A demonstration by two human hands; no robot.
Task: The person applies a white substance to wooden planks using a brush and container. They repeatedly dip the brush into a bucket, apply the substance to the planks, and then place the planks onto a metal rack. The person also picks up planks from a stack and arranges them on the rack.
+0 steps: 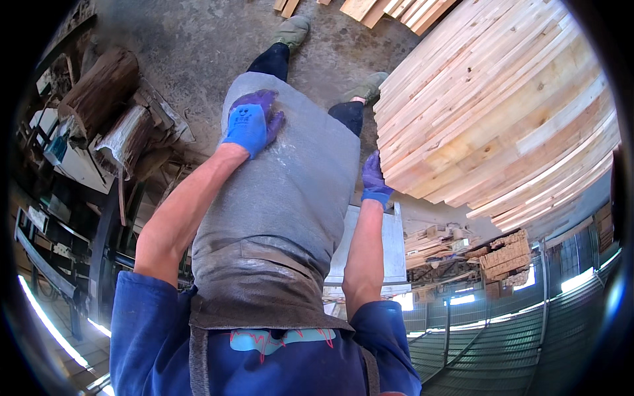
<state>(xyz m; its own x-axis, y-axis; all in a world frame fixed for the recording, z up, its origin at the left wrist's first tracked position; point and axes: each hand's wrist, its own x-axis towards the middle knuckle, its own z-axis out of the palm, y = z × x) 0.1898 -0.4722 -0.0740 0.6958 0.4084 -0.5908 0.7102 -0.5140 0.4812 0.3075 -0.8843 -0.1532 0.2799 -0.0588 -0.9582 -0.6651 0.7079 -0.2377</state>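
My left hand [253, 123], in a blue and purple work glove, rests on the grey apron [284, 165] over my thigh. Its thumb stands apart from the fingers and nothing is in it. My right hand [376, 181], gloved the same way, is at the near left corner of a large stack of pale wooden strips [489, 99]. Its fingers stretch along the strip ends, seemingly against them; whether they press on the wood I cannot tell. The strips lie side by side in a broad layer, their ends slightly uneven.
Bark-covered logs [100, 92] and scrap wood lie to the left, beside dark metal framing [105, 244]. More boards [370, 9] are on the concrete floor [191, 39] at the far side. A white panel [335, 261] stands by my right forearm, with piled wood pieces [505, 257] beyond.
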